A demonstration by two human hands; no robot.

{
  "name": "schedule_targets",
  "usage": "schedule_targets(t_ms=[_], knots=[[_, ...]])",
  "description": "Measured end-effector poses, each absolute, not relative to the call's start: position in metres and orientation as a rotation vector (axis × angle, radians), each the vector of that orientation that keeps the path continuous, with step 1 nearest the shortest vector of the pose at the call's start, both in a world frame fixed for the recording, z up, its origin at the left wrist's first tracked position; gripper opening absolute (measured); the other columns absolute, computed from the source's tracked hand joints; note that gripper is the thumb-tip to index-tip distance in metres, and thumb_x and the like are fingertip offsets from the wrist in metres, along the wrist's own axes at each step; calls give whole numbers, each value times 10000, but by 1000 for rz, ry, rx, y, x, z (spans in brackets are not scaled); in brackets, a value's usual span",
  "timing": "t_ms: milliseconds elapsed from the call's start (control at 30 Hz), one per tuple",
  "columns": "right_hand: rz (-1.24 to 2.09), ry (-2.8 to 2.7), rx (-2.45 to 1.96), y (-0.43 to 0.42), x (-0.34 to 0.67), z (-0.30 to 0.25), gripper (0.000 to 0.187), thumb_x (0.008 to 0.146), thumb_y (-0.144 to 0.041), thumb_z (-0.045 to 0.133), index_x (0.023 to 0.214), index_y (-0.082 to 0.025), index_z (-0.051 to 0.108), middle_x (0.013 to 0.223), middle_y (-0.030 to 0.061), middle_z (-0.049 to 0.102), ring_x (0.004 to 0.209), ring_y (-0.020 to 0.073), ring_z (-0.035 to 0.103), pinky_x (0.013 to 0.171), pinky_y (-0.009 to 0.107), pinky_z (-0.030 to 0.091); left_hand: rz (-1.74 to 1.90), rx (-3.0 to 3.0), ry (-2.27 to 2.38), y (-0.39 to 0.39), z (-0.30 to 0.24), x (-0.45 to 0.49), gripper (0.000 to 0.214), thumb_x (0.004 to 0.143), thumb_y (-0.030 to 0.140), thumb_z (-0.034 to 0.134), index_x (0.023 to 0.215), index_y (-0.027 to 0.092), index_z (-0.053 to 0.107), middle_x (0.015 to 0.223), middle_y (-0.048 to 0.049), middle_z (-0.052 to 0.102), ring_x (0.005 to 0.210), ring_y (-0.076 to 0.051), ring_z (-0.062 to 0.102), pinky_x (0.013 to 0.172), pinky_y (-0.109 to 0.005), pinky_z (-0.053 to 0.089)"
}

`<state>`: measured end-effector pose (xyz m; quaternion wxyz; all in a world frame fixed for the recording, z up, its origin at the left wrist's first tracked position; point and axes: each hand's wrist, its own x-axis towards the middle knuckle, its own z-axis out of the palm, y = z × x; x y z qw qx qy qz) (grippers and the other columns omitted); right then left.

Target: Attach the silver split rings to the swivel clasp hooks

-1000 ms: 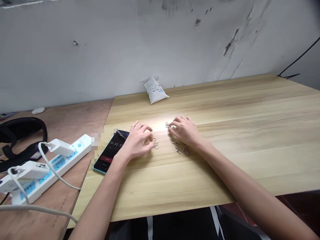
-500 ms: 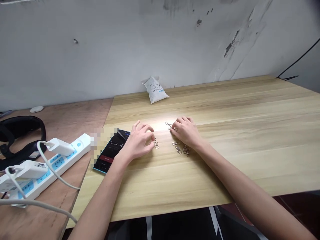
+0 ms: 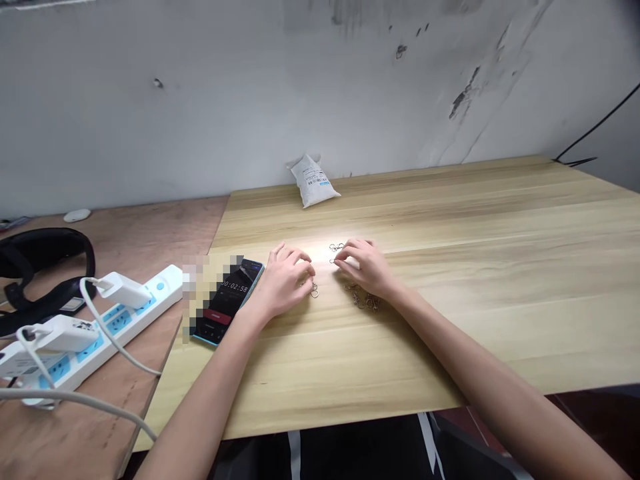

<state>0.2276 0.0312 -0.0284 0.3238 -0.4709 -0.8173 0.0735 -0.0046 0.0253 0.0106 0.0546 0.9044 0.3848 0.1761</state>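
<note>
My right hand (image 3: 364, 267) is closed in a pinch over the table, with a small metal swivel clasp (image 3: 331, 261) at its fingertips, mostly hidden by them. Just beyond the fingertips lie other silver clasps (image 3: 337, 247). Below the right palm is a loose cluster of swivel clasps (image 3: 371, 302), partly in shadow. My left hand (image 3: 287, 280) rests on its side, thumb and forefinger drawn together. Small metal rings (image 3: 315, 291) show beside its thumb; what those fingers hold, if anything, is hidden.
A phone (image 3: 227, 303) running a timer lies left of my left hand, partly blurred out. A white power strip (image 3: 140, 320) with chargers and cables occupies the brown surface at left, near a black strapped object (image 3: 75, 243). At the wall stands a white packet (image 3: 316, 183).
My right hand has shifted slightly left and towards me, drawing a clasp away from those at the back. The left fingers have moved a little right over the rings.
</note>
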Motion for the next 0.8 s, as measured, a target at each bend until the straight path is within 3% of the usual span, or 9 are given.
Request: schedule_targets(t_ms=[167,400,633,800], knots=[[417,-2079,-1091,23,222,-21,129,937,-282,572,857,-213,646,889,46,656,906,205,586,864,372,376,682,2645,1198,23,10,0,153,926,258,548,1001,253,681,1090,-25,661,1090,-207,584,1119,-489,284],[647,-1975,-972,14,213,-12,169,936,-317,563,821,-220,640,862,51,672,856,208,581,799,358,427,817,2389,1160,21,9,7,86,898,259,615,895,240,699,1076,-12,683,1065,-198,606,1011,-405,381],[600,-1985,-979,12,211,-11,165,934,-313,567,838,-214,656,854,53,680,856,207,585,812,370,431,814,2286,1147,19,14,10,62,870,233,623,851,231,682,1073,-15,673,1087,-201,598,1015,-396,396],[539,-2033,-980,11,210,-13,137,949,-321,561,963,-220,652,915,53,661,879,188,601,845,355,416,770,2310,1145,18,13,9,45,857,215,611,834,222,649,1109,-11,658,1105,-204,586,1039,-410,354]])
